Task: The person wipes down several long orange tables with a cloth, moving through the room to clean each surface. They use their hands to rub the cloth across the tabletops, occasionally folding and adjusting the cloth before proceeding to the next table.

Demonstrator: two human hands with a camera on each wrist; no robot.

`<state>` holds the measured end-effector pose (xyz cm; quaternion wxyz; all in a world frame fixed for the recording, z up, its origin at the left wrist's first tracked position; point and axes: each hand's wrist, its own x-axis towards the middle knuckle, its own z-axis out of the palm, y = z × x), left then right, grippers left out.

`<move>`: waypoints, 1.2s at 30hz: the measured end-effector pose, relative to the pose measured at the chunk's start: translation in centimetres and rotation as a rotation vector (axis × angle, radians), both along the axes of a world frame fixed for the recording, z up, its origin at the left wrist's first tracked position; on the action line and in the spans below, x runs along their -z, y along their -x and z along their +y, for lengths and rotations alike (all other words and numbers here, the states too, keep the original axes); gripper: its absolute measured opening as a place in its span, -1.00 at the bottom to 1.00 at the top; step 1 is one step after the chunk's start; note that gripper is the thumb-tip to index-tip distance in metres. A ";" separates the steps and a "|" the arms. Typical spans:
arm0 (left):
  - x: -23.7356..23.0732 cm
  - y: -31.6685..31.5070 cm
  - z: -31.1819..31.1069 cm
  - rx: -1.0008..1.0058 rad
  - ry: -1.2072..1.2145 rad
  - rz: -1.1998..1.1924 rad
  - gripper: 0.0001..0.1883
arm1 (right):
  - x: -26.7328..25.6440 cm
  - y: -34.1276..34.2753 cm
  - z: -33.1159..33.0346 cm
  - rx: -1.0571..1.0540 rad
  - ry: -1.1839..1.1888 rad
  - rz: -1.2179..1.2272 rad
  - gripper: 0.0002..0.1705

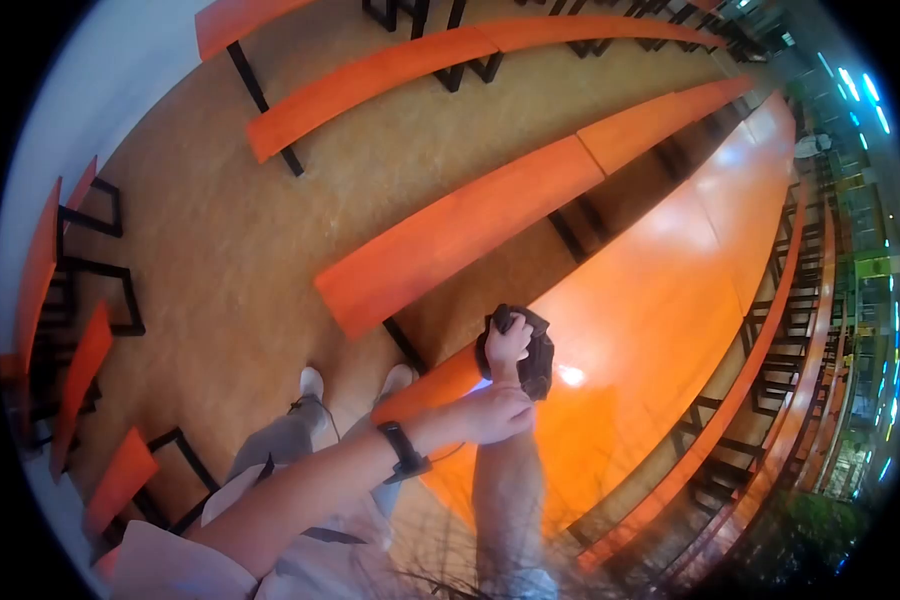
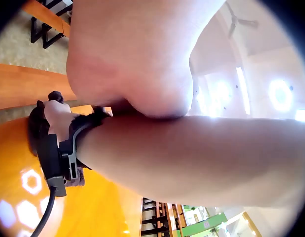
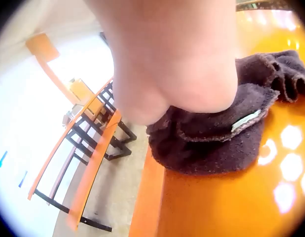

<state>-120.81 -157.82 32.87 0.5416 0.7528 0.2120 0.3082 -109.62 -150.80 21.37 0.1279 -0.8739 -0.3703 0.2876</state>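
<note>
1. Right hand (image 1: pixel 510 342): fingers grasp the dark cloth (image 3: pixel 206 158).
2. Dark cloth: lies on the orange table (image 1: pixel 660 290), at its left edge.
3. Left hand (image 1: pixel 495 414): overlaps right forearm (image 1: pixel 510 490); finger state cannot be told.

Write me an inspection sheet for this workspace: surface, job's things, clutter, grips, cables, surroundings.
Surface: orange table, glossy, with bright light reflections.
Job's things: dark cloth, folded over itself on the table near its edge, a pale strip along one fold.
Clutter: nothing seen beside the cloth; a pale item near the table's far end is too small to identify.
Grips: right grip on the cloth, apparently holding it; left grip at the right wrist, fingers not clear.
Cables: a black cable hangs from the right wrist strap.
Surroundings: orange benches with black legs; a ceiling fan overhead.
</note>
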 end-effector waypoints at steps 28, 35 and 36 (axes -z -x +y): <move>2.0 15.6 -20.6 0.888 0.508 0.174 -0.65 | 2.7 17.9 -31.1 0.316 -0.136 -0.183 -0.58; 2.2 13.6 -17.7 0.720 0.470 0.127 -0.71 | 3.6 14.6 -27.4 0.421 -0.119 -0.152 -0.54; 2.3 12.8 -17.2 0.712 0.460 0.131 -0.72 | 4.2 13.5 -26.9 0.387 -0.132 -0.157 -0.56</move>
